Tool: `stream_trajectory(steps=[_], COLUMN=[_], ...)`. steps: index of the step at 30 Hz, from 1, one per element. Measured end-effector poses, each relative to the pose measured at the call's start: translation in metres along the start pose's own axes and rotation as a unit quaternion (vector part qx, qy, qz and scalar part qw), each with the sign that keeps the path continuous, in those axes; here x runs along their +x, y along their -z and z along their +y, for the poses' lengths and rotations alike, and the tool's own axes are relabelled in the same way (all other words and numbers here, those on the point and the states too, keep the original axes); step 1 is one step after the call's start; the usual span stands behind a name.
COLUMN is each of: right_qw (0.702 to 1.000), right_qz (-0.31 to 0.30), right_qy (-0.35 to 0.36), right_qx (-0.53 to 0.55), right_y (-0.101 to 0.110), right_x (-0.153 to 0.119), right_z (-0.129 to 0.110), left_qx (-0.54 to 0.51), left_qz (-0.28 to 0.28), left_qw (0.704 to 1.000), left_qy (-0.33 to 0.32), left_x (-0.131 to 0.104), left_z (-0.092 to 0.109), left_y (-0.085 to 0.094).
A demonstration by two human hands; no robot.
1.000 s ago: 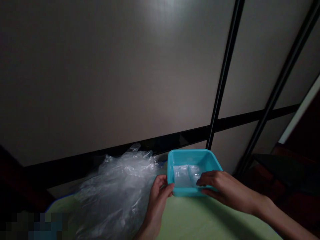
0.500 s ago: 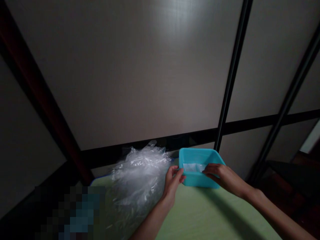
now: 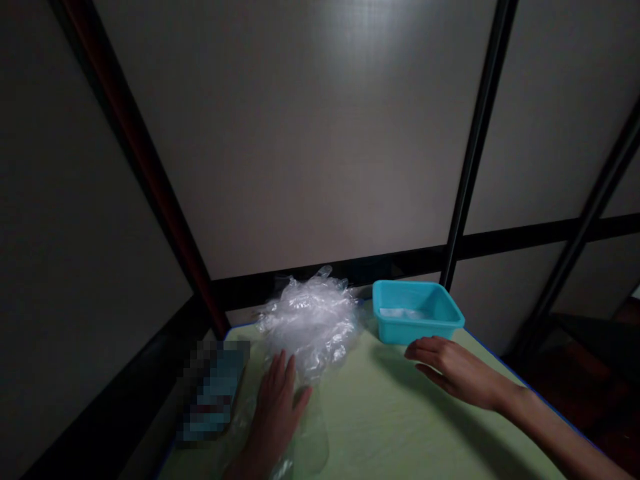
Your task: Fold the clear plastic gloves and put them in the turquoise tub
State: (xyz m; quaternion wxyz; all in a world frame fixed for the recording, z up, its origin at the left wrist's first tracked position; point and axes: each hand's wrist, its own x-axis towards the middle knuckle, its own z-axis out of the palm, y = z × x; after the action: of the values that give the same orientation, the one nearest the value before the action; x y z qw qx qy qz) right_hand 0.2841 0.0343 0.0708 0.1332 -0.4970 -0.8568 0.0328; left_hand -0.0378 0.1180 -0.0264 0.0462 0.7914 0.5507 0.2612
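A heap of clear, crinkled plastic gloves [image 3: 313, 313] lies on the pale green tabletop [image 3: 380, 427]. My left hand [image 3: 277, 403] is at the heap's near edge, palm down with the fingers stretched and the thumb apart; some loose clear film lies beneath and beside it. Behind my other hand stands a turquoise plastic basket [image 3: 417, 331], with flat, whitish, folded-looking plastic [image 3: 400, 312] on its floor. My right hand [image 3: 443, 367] hovers just in front of the basket, fingers extended, thumb apart, holding nothing.
At the table's left edge lies a flat object [image 3: 215, 393], its surface blurred out. Large grey panels [image 3: 320, 147] with dark frames rise right behind the table. A dark piece of furniture [image 3: 595, 347] stands beyond the right edge.
My left hand has let go of the basket's rim and moved left and nearer to the glove heap. The right hand has come out of the basket, leaving the whitish plastic inside.
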Motion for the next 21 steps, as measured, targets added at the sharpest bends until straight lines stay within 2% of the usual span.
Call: stream_trajectory(steps=[3,8,12,16,21], right_qw=[1.0,0.999,0.998,0.997,0.989], right_qz=[-0.004,-0.008,-0.012,-0.017,0.029], right_qy=[0.007,0.009,0.002,-0.007,-0.07], right_qx=[0.016,0.034,0.054,0.081,0.126], right_y=[-0.005,-0.009,-0.017,-0.029,-0.045], right_x=[0.002,-0.002,-0.009,-0.015,-0.012], right_z=[-0.01,-0.025,-0.033,-0.037,-0.037], left_qx=[0.135,0.195,0.193,0.156,0.081], left_qz=[-0.066,-0.157,-0.184,-0.218,-0.242], left_qw=[0.988,0.968,0.964,0.963,0.958], left_qy=[0.024,0.027,0.007,-0.04,-0.133], left_x=[-0.006,-0.016,-0.029,-0.044,-0.051], left_z=[-0.008,0.005,0.021,0.039,0.061], left_y=[-0.003,-0.002,0.003,0.005,0.003])
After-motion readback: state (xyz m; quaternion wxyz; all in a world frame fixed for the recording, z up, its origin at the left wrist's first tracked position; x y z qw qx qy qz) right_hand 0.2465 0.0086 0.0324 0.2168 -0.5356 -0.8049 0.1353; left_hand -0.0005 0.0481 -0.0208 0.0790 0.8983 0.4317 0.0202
